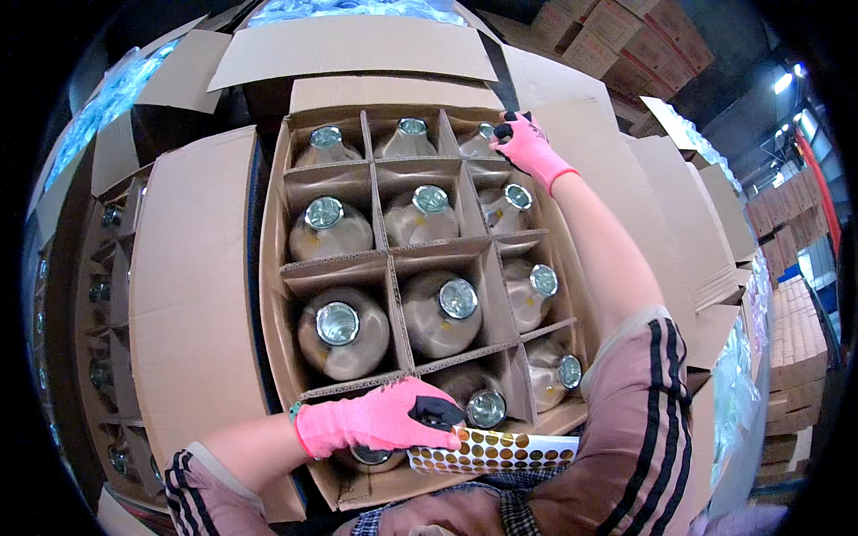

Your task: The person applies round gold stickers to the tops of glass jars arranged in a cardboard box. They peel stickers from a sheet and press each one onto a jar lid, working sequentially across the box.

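Pink gloves with black fingertips cover both my hands. My left hand (380, 417) is closed on the edge of a white sheet of round gold stickers (500, 452), held over the near end of an open cardboard box (271, 259). Clear round-bellied glass bottles stand in the box's compartments, such as the large bottle (344, 344) at the middle left. My right hand (529, 150) reaches to the far right corner, its fingers curled beside the neck of the far right bottle (478, 141). What those fingertips hold, if anything, is too small to make out.
Cardboard dividers (400, 304) separate the bottles. Raised flaps (197, 286) flank the box. Another box of bottles (103, 295) stands on the left. Bluish plastic wrap (357, 9) shows beyond the far flaps. Stacked cartons (626, 45) rise at the far right.
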Motion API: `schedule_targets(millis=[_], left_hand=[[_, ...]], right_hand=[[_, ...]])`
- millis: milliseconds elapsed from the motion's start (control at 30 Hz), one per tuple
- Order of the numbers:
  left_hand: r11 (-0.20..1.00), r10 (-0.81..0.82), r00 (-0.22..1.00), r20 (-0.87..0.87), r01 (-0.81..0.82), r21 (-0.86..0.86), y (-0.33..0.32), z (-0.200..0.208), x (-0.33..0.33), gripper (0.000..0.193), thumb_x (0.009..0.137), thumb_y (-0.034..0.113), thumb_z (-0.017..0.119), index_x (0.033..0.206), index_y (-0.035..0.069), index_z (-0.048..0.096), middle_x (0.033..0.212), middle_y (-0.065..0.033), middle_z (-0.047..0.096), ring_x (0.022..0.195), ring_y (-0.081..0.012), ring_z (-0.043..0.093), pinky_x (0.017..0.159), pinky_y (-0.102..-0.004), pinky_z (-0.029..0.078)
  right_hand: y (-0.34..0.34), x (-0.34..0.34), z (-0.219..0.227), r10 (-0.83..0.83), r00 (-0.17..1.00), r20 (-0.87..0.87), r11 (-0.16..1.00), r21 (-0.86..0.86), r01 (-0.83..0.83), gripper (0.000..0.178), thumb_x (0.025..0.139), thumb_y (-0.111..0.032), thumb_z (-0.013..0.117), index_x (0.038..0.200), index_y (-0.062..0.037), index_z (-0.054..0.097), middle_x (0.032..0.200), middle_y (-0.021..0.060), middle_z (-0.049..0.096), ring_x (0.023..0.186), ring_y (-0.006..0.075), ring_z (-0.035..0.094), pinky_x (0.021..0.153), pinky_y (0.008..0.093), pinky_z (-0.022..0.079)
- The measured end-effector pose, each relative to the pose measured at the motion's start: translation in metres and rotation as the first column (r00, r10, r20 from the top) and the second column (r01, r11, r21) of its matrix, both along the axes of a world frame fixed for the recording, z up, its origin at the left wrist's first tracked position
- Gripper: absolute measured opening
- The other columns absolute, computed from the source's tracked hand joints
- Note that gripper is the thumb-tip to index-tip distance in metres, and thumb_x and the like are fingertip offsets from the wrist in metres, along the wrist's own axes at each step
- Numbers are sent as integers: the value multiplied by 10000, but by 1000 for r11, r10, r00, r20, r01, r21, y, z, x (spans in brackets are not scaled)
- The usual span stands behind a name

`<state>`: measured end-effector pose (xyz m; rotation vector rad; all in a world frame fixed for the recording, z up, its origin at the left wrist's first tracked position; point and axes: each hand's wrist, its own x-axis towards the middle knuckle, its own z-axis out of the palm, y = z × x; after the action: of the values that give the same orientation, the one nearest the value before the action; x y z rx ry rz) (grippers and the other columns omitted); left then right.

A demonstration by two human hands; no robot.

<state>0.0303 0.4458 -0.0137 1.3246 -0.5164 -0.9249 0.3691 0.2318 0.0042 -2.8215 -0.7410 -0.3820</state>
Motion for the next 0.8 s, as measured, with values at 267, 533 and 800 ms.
schedule_targets(millis=[267, 533, 800], left_hand=[[998, 9, 981, -194, -19, -53, 3, -6, 5, 224, 770, 146, 680, 913, -17, 622, 890, -50, 628, 807, -65, 535, 727, -231, 441], [996, -4, 969, -246, -19, -90, 6, -9, 9, 159, 790, 119, 655, 834, -24, 598, 901, -80, 612, 816, -84, 521, 735, -233, 428], [991, 27, 970, -242, -58, -120, 6, -12, 5, 273, 776, 216, 688, 938, 9, 614, 803, 8, 609, 753, -40, 505, 668, -208, 426]], right_hand=[[26, 54, -16, -177, 975, -137, 875, -475, 92, 442, 690, -336, 683, 1028, -71, 580, 1185, 126, 499, 1146, 338, 408, 944, 459, 353], [33, 59, -25, -65, 991, -120, 779, -627, -25, 347, 786, -236, 566, 1101, -88, 568, 1332, 131, 352, 1271, 392, 244, 1030, 501, 226], [42, 57, -39, -21, 995, 98, 865, -498, 67, 342, 738, -142, 550, 1078, -121, 580, 1312, 139, 378, 1239, 364, 311, 1012, 505, 242]])
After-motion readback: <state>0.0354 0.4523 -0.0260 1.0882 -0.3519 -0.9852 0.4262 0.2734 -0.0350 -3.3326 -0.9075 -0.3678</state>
